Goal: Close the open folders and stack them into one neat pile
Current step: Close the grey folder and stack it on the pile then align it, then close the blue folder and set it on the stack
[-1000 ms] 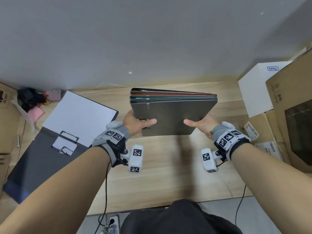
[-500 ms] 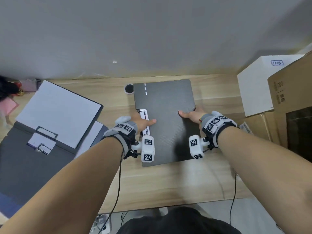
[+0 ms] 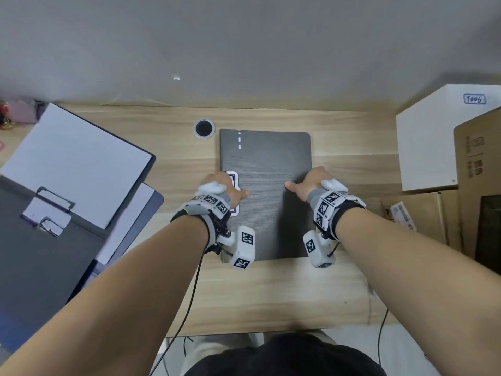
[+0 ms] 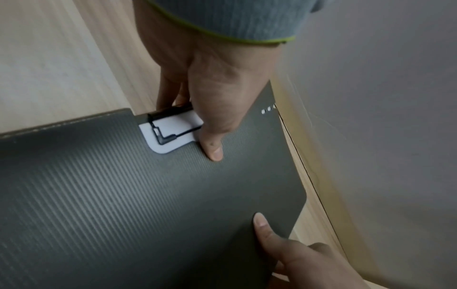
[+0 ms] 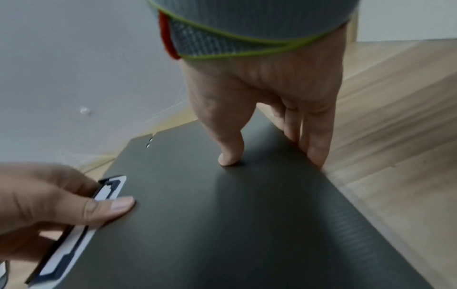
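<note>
The stack of closed folders [image 3: 268,185] lies flat on the wooden table [image 3: 271,294], its dark grey ribbed cover with a white spine label [image 4: 170,135] facing up. My left hand [image 3: 225,189] grips the stack's left edge, thumb on the cover and fingers curled round the side. My right hand [image 3: 309,183] holds the right edge the same way, thumb [image 5: 230,156] pressed on top and fingers down the side. An open folder [image 3: 40,267] lies at the left, with white paper [image 3: 73,166] and a metal clip [image 3: 51,213] showing.
A black round grommet [image 3: 204,128] sits just beyond the stack's far left corner. A white box [image 3: 433,137] and cardboard boxes [image 3: 477,180] crowd the right side. The grey wall [image 3: 244,50] stands close behind the table.
One second ago both hands held the stack tilted up off the table. It now lies flat on the table, and both hands keep their hold on its sides.
</note>
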Demonstrator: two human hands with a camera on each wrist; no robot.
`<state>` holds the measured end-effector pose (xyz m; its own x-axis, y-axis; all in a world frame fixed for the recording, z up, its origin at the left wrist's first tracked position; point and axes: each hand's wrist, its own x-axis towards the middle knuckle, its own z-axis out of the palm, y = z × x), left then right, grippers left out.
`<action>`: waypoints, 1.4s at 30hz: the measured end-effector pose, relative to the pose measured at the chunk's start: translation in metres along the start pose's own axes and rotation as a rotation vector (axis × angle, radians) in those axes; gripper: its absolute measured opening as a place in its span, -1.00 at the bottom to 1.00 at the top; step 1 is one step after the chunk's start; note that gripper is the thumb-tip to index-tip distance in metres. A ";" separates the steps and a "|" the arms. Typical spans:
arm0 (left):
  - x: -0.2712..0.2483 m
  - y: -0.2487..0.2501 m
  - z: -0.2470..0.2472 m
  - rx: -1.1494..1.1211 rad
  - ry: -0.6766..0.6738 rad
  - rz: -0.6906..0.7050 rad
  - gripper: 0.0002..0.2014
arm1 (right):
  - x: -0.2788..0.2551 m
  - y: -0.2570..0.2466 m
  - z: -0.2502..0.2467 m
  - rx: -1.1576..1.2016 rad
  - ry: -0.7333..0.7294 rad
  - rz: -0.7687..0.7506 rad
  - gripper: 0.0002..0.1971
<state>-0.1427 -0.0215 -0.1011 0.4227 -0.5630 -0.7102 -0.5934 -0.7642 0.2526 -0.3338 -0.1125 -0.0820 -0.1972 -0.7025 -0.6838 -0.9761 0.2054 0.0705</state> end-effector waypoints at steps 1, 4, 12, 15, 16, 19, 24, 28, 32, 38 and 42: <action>0.000 -0.001 -0.002 0.013 -0.013 0.014 -0.37 | -0.003 -0.001 0.001 0.004 0.004 0.017 -0.17; -0.001 -0.012 -0.016 0.037 -0.039 -0.006 -0.35 | -0.013 -0.011 -0.005 -0.013 0.061 0.042 -0.16; -0.019 -0.129 -0.093 -0.430 0.282 -0.080 -0.27 | -0.084 -0.132 -0.004 0.340 -0.006 -0.458 -0.48; -0.031 -0.196 -0.116 -0.285 0.408 -0.223 -0.35 | -0.121 -0.191 0.028 0.457 -0.285 -0.498 -0.57; -0.036 -0.225 -0.124 -0.230 0.410 -0.307 -0.33 | -0.135 -0.213 0.045 0.490 -0.366 -0.502 -0.70; -0.049 -0.287 -0.138 -0.103 0.291 -0.526 -0.19 | -0.158 -0.248 0.081 0.604 -0.526 -0.393 -0.87; -0.061 -0.369 -0.126 -0.058 0.042 -0.520 0.02 | -0.189 -0.276 0.121 0.825 -0.574 -0.225 -0.73; -0.064 -0.384 -0.111 -0.126 -0.017 -0.426 0.06 | -0.189 -0.296 0.132 1.020 -0.501 -0.163 -0.71; -0.068 -0.394 -0.107 -0.202 0.006 -0.370 0.05 | -0.189 -0.306 0.137 1.078 -0.502 -0.079 -0.71; -0.078 -0.396 -0.116 -0.242 0.067 -0.282 -0.15 | -0.202 -0.310 0.146 0.971 -0.579 -0.260 -0.67; -0.079 -0.383 -0.126 -0.344 0.222 -0.397 -0.17 | -0.211 -0.297 0.122 0.993 -0.502 -0.379 -0.72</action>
<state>0.1375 0.2756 -0.0587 0.7240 -0.2358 -0.6483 -0.1182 -0.9683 0.2203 0.0090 0.0580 -0.0474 0.3653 -0.5312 -0.7645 -0.4217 0.6377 -0.6446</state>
